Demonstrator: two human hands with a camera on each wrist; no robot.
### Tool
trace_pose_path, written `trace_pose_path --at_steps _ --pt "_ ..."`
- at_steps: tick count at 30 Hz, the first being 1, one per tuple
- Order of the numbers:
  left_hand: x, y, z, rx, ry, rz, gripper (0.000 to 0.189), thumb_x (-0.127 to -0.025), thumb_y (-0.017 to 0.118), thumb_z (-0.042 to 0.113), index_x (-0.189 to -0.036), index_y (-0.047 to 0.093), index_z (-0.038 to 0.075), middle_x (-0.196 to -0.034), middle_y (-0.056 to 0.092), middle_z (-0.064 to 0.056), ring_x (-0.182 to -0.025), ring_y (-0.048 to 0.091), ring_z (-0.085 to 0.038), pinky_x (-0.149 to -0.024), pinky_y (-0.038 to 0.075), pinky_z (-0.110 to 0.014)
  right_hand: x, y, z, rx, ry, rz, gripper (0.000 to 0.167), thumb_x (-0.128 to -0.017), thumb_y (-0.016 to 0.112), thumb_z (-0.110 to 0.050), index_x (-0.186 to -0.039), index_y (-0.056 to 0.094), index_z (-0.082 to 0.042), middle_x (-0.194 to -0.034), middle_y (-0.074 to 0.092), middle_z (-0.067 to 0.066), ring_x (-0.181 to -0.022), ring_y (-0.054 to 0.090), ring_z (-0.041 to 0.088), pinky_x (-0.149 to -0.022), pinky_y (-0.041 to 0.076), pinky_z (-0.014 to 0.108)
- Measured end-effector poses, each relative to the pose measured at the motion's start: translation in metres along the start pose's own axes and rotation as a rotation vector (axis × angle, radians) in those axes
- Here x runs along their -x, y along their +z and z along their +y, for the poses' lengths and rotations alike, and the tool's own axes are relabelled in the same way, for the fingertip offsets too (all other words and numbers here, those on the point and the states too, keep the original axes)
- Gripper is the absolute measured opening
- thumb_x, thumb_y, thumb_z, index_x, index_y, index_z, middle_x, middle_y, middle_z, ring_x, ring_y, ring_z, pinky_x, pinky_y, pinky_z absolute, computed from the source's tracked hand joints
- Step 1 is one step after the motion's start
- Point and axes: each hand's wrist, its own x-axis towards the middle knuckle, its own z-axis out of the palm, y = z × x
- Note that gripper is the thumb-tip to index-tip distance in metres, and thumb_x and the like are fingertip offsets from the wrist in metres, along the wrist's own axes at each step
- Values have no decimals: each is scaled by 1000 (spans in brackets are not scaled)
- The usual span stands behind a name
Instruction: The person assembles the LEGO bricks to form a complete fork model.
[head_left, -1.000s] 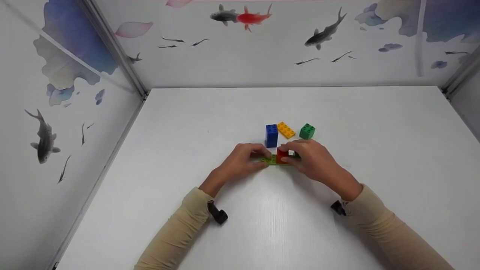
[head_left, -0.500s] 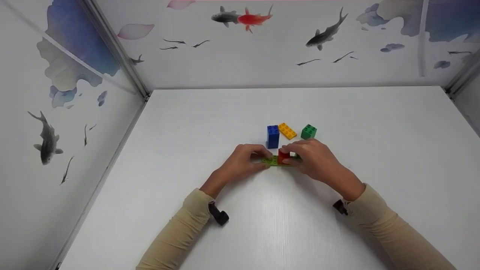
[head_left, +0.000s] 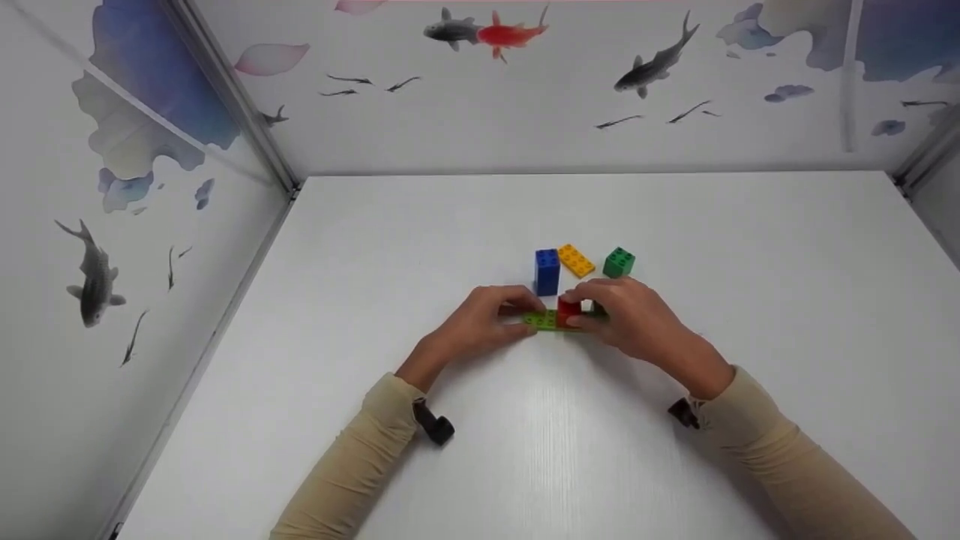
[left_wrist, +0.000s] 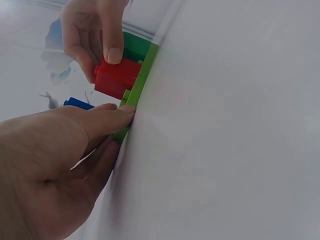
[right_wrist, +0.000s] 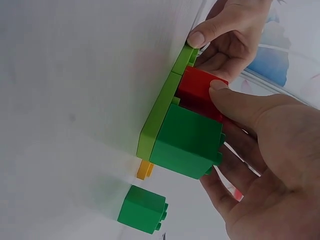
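A light green studded plate strip lies on the table between the hands; a seam crosses it in the right wrist view. My left hand pinches its left end between thumb and fingers. A red brick sits on the strip over the seam. My right hand holds this brick, thumb on the near face and fingers behind. Beside it, on the strip's right end, stands a dark green brick, mostly hidden by my right hand in the head view. Whether the red brick is fully pressed down, I cannot tell.
Behind the strip stands a tall blue brick or stack. A flat yellow plate lies just right of it. Farther right is a loose green brick. Printed walls border the white table at the back and left.
Both hands keep almost the same position and grip on the strip and red brick. The whole head view shifts slightly.
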Motion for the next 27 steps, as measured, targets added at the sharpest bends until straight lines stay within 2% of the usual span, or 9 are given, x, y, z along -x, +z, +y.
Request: trace_pose_path --at_steps 6,12,27 --pt "0 0 0 -4 -23 12 30 -98 80 10 -126 75 16 -125 76 4 -118 71 -11 -110 58 -28 0 -2 1 -5 16 -20 33 -91 89 -17 -122 80 -12 -116 83 5 -104 77 26 -93 66 46" --pt "0 1 1 -7 -34 18 29 -97 82 12 -125 76 16 -124 77 4 -117 71 -11 -109 58 -28 3 -6 2 -4 11 -7 32 -90 90 -16 -120 81 -12 -113 83 5 -99 77 25 -89 66 46" --pt "-1 6 2 -39 -53 57 29 -98 82 12 -126 76 15 -123 77 4 -113 71 -10 -107 58 -25 3 -4 9 -73 8 -12 34 -91 89 -12 -124 79 -12 -120 82 5 -109 78 27 -97 66 45"
